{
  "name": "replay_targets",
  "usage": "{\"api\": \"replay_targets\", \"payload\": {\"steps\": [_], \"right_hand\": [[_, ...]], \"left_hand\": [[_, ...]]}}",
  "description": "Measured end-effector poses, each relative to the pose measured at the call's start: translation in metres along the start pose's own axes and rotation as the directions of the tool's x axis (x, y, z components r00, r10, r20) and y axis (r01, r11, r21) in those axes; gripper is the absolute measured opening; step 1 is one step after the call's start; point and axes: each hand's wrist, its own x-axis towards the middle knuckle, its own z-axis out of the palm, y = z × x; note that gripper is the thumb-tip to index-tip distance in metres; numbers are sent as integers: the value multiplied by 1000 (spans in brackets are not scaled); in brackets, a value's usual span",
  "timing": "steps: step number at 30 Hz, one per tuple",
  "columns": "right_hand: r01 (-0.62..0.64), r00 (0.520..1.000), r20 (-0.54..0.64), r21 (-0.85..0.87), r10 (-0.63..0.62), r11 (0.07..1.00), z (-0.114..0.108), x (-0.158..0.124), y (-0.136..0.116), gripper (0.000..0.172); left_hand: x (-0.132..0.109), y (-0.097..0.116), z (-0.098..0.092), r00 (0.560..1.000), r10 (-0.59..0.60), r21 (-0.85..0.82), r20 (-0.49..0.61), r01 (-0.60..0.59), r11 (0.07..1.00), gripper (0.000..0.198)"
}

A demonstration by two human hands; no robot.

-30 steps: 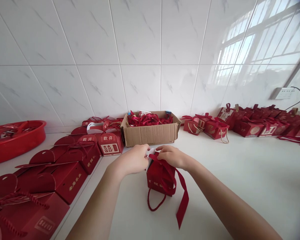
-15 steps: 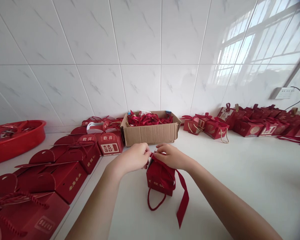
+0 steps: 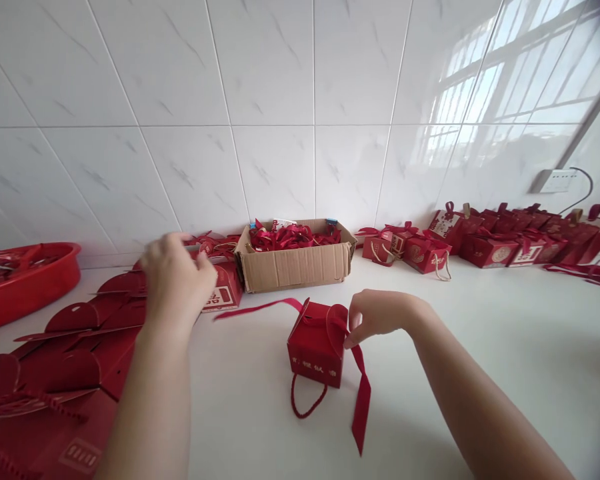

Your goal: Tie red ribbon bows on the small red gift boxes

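Observation:
A small red gift box (image 3: pixel 314 350) with gold characters stands on the white counter in front of me, its lid flaps folded together. A dark red ribbon (image 3: pixel 361 400) runs through its top, one tail trailing left and the other hanging down on the right. From its lower front hangs a red rope handle (image 3: pixel 307 410). My right hand (image 3: pixel 380 315) grips the box at its right edge beside the ribbon, thumb toward me. My left hand (image 3: pixel 175 280) is raised over the red boxes at the left, thumb apart, its fingers blurred and nothing seen in it.
An open cardboard box (image 3: pixel 295 267) of red ribbons stands by the tiled wall. Several folded red boxes (image 3: pixel 75 360) fill the left side, with a red basin (image 3: pixel 30 293) behind. Finished red boxes (image 3: pixel 490 250) line the back right, near a white socket (image 3: pixel 555 181).
My left hand has left the gift box and swung left over the row of red boxes. My right hand has shifted from the box's top to its right side. The left ribbon tail now lies free.

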Motion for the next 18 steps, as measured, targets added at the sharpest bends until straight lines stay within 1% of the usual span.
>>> {"api": "replay_targets", "payload": {"steps": [1,2,3,4,5,6,7,8,9,10,12,13,16,17,18], "right_hand": [[20,999,31,7,-20,1000,0,4,0,42],[46,997,57,17,-46,999,0,7,1,41],[75,994,71,26,-77,997,0,9,2,37],[104,992,73,34,-106,994,-1,9,3,33],[120,990,65,36,-122,992,-2,9,4,29],[122,990,60,33,-124,992,-3,8,6,25],[111,992,55,28,-113,993,-4,6,7,21],[94,994,48,20,-95,995,-5,5,8,17],[76,996,36,12,-77,997,-5,3,9,14],[65,998,19,4,-65,998,-6,2,11,11],[71,997,-25,-8,-71,997,-6,0,14,10],[85,995,-47,-11,-85,996,-6,0,15,12],[136,987,-86,7,-135,991,-6,0,19,21],[152,985,-86,22,-149,988,-7,-1,20,24],[165,984,-82,35,-161,986,-8,-2,20,27]], "left_hand": [[-3,5,5,990,43,-67,133,-34,997,36],[-7,10,11,947,97,-152,306,-52,987,33],[-12,16,17,860,163,-234,484,-53,971,32],[-17,22,23,747,227,-290,625,-49,956,32],[-22,28,29,637,276,-321,720,-46,946,34],[-27,34,34,554,297,-328,778,-44,944,34],[-31,38,38,496,306,-326,812,-48,944,34],[-35,41,41,461,308,-319,832,-55,946,34],[-37,43,44,440,304,-308,845,-65,949,33],[-38,43,46,429,300,-297,852,-74,952,32],[-38,41,48,418,294,-283,860,-90,955,32],[-37,39,47,409,293,-278,864,-97,956,32],[-33,35,43,366,271,-247,890,-112,962,33],[-31,35,41,366,254,-228,896,-111,967,35],[-30,35,39,376,238,-214,896,-106,971,36]]}}
